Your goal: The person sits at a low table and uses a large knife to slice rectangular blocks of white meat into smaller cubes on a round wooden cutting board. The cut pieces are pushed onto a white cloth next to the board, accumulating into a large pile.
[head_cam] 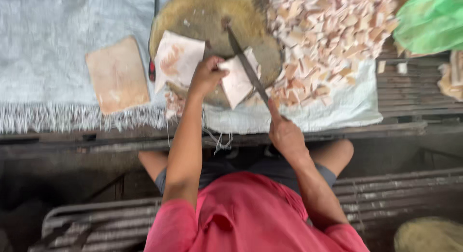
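Observation:
My left hand presses down on a pale slab of pork fat lying on a round wooden chopping block. My right hand grips the handle of a long knife, whose blade lies across the slab. A second pale slab rests on the block to the left of my left hand. A large heap of cut pale cubes spreads to the right of the block.
A tan slab of skin lies on the grey woven sheet at left. A green plastic bag sits at top right. Metal rails run below the work surface by my knees.

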